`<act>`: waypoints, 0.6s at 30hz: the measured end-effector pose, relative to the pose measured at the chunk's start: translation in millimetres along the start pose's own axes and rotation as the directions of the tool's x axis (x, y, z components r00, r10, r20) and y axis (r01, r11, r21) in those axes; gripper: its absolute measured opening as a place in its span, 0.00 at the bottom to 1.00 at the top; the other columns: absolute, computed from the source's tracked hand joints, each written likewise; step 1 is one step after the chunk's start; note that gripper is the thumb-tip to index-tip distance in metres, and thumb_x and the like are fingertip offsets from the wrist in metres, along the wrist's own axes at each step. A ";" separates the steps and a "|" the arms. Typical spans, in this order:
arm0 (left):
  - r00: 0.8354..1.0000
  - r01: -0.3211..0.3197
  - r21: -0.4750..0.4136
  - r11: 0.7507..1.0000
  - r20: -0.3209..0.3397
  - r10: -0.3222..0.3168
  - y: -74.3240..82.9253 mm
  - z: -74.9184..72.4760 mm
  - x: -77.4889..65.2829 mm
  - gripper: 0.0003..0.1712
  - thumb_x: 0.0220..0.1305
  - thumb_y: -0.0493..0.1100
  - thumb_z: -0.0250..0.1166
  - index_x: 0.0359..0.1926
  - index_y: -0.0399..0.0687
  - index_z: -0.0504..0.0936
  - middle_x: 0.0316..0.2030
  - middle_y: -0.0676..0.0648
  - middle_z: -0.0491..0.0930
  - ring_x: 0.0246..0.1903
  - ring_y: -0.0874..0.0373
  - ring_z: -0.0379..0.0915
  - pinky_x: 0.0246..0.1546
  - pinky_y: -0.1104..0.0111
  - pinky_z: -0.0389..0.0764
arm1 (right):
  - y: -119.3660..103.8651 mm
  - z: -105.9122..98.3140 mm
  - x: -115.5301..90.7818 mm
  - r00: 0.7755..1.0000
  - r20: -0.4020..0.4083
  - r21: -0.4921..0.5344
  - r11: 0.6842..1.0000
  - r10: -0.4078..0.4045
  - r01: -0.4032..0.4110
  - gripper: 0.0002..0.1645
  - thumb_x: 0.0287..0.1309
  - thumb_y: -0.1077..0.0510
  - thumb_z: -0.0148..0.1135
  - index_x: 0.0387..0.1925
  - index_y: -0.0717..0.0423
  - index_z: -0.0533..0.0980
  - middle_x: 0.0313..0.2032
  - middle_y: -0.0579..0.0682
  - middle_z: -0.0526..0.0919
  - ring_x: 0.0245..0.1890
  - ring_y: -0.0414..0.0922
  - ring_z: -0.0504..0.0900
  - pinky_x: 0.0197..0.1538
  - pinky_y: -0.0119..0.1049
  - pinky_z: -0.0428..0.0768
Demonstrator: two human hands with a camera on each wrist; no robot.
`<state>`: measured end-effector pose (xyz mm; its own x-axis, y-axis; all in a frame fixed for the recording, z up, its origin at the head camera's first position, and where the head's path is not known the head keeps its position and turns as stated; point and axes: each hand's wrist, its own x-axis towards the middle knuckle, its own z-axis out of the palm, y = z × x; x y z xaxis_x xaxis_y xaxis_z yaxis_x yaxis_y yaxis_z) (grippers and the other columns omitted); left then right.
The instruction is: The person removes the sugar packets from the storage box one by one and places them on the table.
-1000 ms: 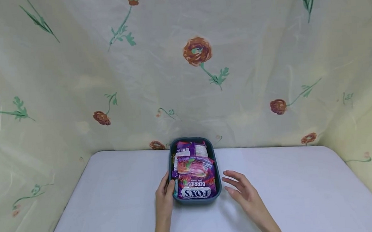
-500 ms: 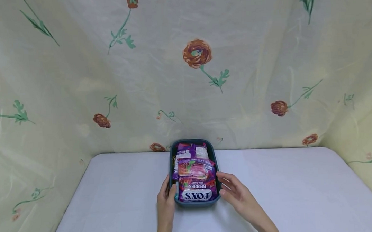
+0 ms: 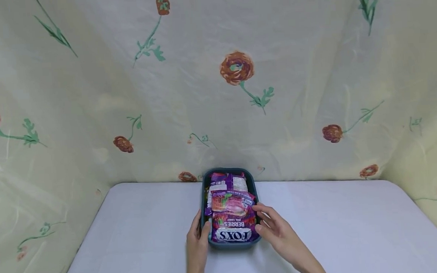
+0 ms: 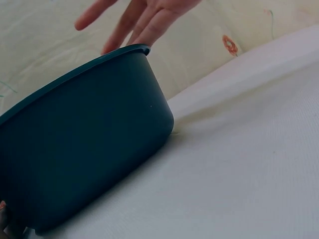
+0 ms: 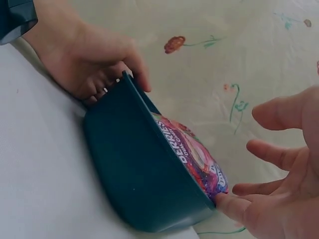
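A dark teal plastic bin (image 3: pixel 234 245) stands on the table, filled with shiny purple candy bags. The top bag (image 3: pixel 234 217) reads FOX'S and BERRIES, its lettering upside down in the head view. My left hand (image 3: pixel 197 243) grips the bin's left side, thumb over the rim and fingers along the outer wall. At the right side is my right hand (image 3: pixel 278 233), its fingers spread and relaxed; in the right wrist view a fingertip meets the rim beside the bag's corner. The left wrist view shows mainly the bin's outer wall (image 4: pixel 94 129).
A second purple bag (image 3: pixel 218 181) lies toward the bin's far end. The white table (image 3: pixel 134 229) extends to both sides. Behind it hangs a pale curtain (image 3: pixel 187 85) printed with flowers, close to the bin's far end.
My right hand has come left from beside the bin to its right rim. The left hand keeps its grip. The head view has shifted slightly.
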<state>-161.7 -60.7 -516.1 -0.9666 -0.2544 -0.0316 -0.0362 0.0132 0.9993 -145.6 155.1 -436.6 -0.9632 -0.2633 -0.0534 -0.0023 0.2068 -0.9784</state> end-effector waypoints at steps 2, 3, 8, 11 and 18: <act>1.000 -0.005 0.000 1.000 -0.001 0.005 -0.8 0.4 0.2 0.32 0.67 0.51 0.56 0.68 0.47 0.64 0.68 0.38 0.62 0.68 0.44 0.58 0.67 0.56 0.62 | -1.6 1.1 0.8 1.000 -0.008 -0.004 1.000 0.014 -0.014 0.27 0.64 0.54 0.55 0.64 0.51 0.64 0.72 0.58 0.52 0.71 0.60 0.53 0.64 0.49 0.70; 1.000 -0.006 -0.001 1.000 -0.001 0.006 -1.2 0.6 0.4 0.32 0.67 0.51 0.56 0.68 0.47 0.64 0.67 0.37 0.62 0.68 0.44 0.58 0.67 0.56 0.62 | -2.3 1.5 1.4 1.000 -0.011 -0.009 1.000 0.016 -0.016 0.27 0.64 0.54 0.55 0.64 0.51 0.64 0.72 0.58 0.52 0.71 0.61 0.53 0.65 0.50 0.70; 1.000 -0.007 -0.002 1.000 -0.001 0.007 -1.8 1.1 1.4 0.31 0.67 0.51 0.56 0.68 0.46 0.64 0.67 0.37 0.63 0.68 0.43 0.58 0.67 0.55 0.62 | -6.3 3.2 6.3 1.000 -0.031 -0.062 0.998 -0.002 0.000 0.26 0.65 0.54 0.54 0.63 0.53 0.65 0.71 0.59 0.55 0.71 0.63 0.54 0.65 0.55 0.67; 1.000 -0.004 0.000 1.000 -0.010 0.004 -2.0 1.0 1.7 0.32 0.67 0.51 0.56 0.68 0.45 0.64 0.67 0.37 0.63 0.68 0.43 0.58 0.67 0.55 0.62 | -8.5 4.5 9.9 0.999 -0.034 -0.086 0.996 -0.011 0.008 0.26 0.65 0.54 0.54 0.63 0.53 0.65 0.70 0.59 0.58 0.71 0.63 0.54 0.67 0.58 0.62; 1.000 -0.004 -0.008 1.000 -0.013 0.004 -1.6 -0.1 0.7 0.31 0.67 0.49 0.56 0.68 0.45 0.64 0.67 0.37 0.63 0.67 0.43 0.58 0.67 0.54 0.61 | -11.3 9.0 18.0 1.000 -0.021 -0.127 0.992 -0.024 0.021 0.25 0.65 0.55 0.54 0.62 0.53 0.66 0.71 0.62 0.54 0.72 0.62 0.51 0.70 0.62 0.50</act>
<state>-162.2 -61.0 -517.7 -0.9635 -0.2665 -0.0273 -0.0300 0.0062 0.9995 -160.5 139.6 -428.2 -0.9683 -0.2485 -0.0260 -0.0564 0.3189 -0.9461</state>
